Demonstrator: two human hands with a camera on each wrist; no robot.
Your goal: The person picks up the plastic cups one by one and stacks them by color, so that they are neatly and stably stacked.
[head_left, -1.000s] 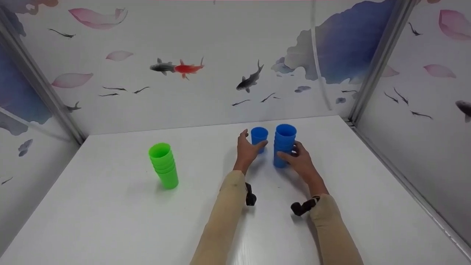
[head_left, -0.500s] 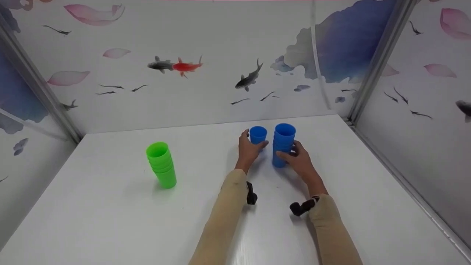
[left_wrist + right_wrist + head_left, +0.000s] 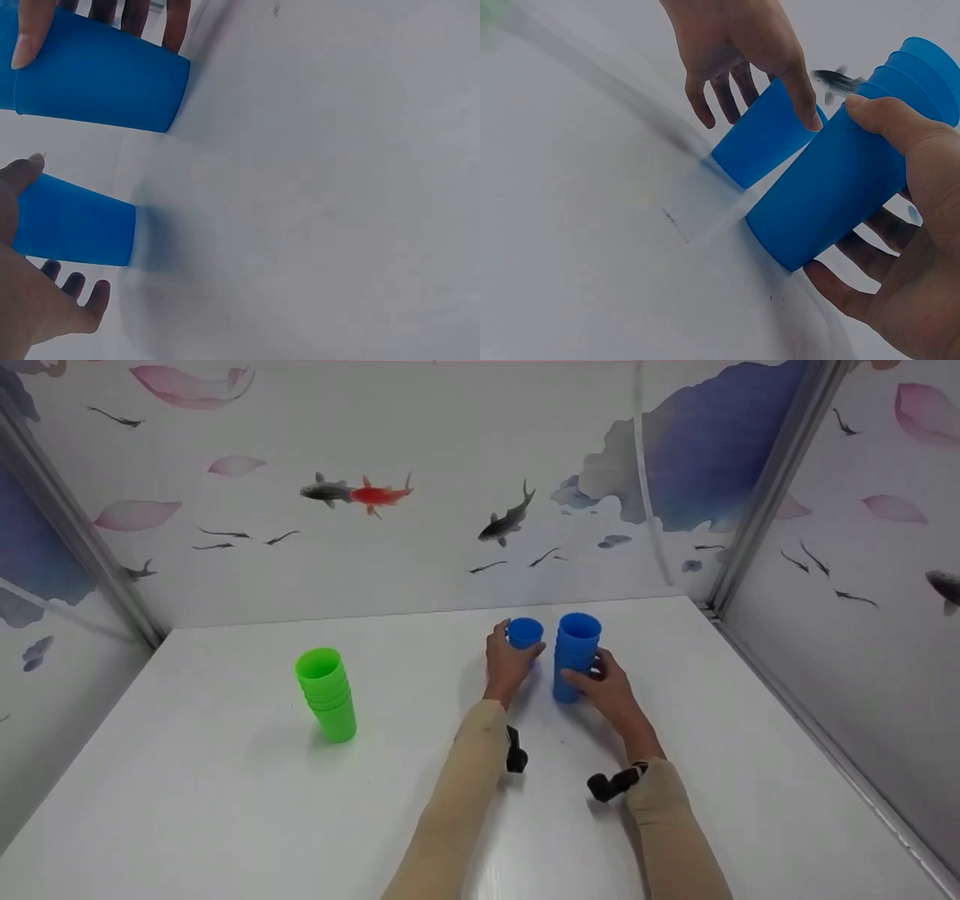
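A single blue plastic cup (image 3: 525,632) stands upright near the back of the table. My left hand (image 3: 508,664) holds it from the left, thumb on one side and fingers on the other. In the left wrist view this cup (image 3: 79,221) tapers toward its base, beside a soft shadow. Just to its right is a nested stack of blue cups (image 3: 576,649), upright on the table. My right hand (image 3: 611,686) grips the stack low down, with the thumb (image 3: 881,116) across the near side and the fingers behind. Several stacked rims (image 3: 922,75) show at its top.
A stack of green cups (image 3: 330,701) stands on the left half of the white table (image 3: 225,810). Printed panels with fish and petals enclose the table at the back (image 3: 420,562) and both sides. Dark wrist cameras (image 3: 611,785) hang by the sleeves.
My left hand has closed in around the single blue cup, its thumb and fingers nearer the cup's sides. The right hand keeps its hold on the blue stack. The head view has shifted slightly.
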